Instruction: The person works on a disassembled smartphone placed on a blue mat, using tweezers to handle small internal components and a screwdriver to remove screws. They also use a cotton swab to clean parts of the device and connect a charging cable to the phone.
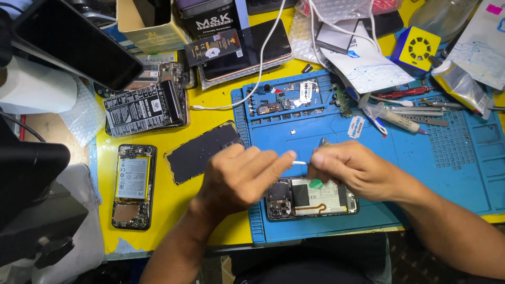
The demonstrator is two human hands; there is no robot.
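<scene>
While the opened phone [311, 198] lies on the blue mat [452, 173], a small pale strip [300, 163] is pinched between left hand [239, 176] and right hand [350, 168] fingers; careful, steady placement seems needed.

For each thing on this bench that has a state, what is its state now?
Phone on the blue mat: back off, insides showing.
Phone on the yellow table: back off, battery showing.
Small white strip: pinched between both hands.
Left hand: fingertips closed on the strip.
Right hand: fingertips closed on the strip.
Glue tube: lying down, cap state unclear.
</scene>
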